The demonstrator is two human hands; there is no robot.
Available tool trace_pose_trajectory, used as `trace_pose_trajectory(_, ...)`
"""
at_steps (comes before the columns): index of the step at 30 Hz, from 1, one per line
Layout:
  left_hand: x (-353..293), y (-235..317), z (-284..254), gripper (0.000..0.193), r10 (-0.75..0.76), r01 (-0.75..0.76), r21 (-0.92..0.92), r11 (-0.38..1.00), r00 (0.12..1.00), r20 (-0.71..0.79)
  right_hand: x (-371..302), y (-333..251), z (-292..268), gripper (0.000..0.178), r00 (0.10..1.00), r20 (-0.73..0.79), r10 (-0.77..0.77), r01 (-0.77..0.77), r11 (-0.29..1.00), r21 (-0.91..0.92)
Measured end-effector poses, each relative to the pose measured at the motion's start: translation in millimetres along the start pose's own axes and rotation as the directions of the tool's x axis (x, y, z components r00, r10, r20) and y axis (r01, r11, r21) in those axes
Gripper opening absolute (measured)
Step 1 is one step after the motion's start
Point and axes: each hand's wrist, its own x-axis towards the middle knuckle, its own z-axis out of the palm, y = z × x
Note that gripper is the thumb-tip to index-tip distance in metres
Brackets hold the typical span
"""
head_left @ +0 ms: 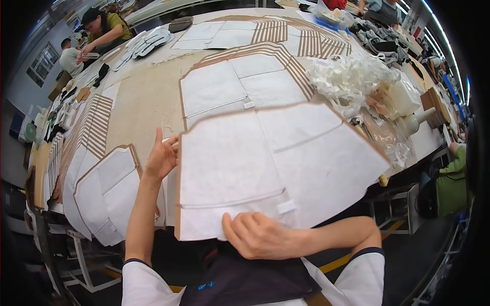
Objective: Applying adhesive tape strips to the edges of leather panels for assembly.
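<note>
A large white fabric panel [224, 158] with brown edges and stitched seams is spread in front of me, its near edge reaching past the table's edge. My right hand [260, 234] is closed on that near edge, close to a small white tag [287, 206]. At the panel's left edge is my left hand [162, 157], thumb raised and apart, fingertips partly hidden by the panel. Just beyond lies a stack of similar panels [214, 89], fanned so that brown and white stripes show.
More panels [109, 194] are fanned along the table's left side. Crumpled white plastic strips [352, 81], a clear bag and a whitish bottle [416, 122] occupy the right. Another striped stack [270, 31] lies at the back. A person [104, 30] works at the far left.
</note>
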Motion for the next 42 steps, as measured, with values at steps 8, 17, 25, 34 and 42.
trace_pose_trajectory(8,-11,-22,14,0.051,0.149,0.098,0.612,0.785,0.929,-0.339,-18,-60,76,0.04,0.991,0.027,0.132,-0.135,0.981,0.14)
trace_pose_trajectory(17,-29,-14,-5,0.037,0.269,0.206,0.754,0.623,0.849,-0.454,-95,20,15,0.022,0.882,0.08,0.465,-0.36,0.554,0.75)
trace_pose_trajectory(25,127,-16,157,0.014,0.436,-0.237,0.853,0.465,0.9,0.012,-247,240,-5,0.016,0.11,-0.114,0.987,-0.9,0.147,0.41)
trace_pose_trajectory(34,328,-79,324,0.026,0.685,-0.579,0.786,-0.215,0.484,0.544,-254,318,31,0.013,0.349,-0.249,0.904,-0.921,0.38,0.088)
trace_pose_trajectory(42,364,-85,333,0.019,0.431,-0.177,0.745,0.643,0.888,-0.161,-246,334,51,0.019,0.508,-0.259,0.822,-0.824,0.551,0.134)
